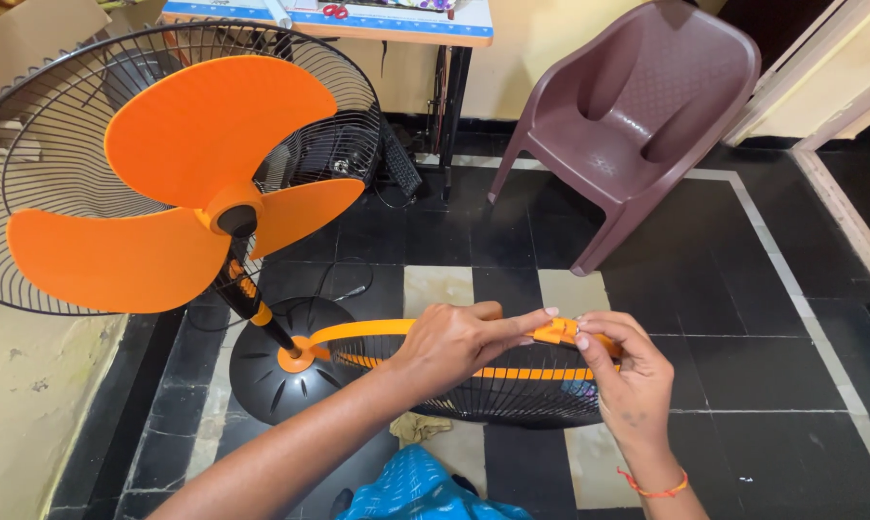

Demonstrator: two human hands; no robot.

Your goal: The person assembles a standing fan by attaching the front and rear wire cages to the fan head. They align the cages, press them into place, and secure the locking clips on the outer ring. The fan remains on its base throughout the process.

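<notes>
Orange plastic rim (368,330) and black wire guard (512,390) sit between your hands, held flat above the tiled floor (743,318) just in front of the fan's round base (262,371). Your left hand (454,339) is closed over the rim, fingers stretched toward the orange clip (558,332); your right hand (628,371) pinches that clip between thumb and fingertips. Push too hard and the clip could snap, or the rim could spring off the wires. Behind, the bare orange blades (189,188) stand exposed in the rear cage (40,125), close to your left forearm. A brown plastic chair (647,106) stands well apart.
</notes>
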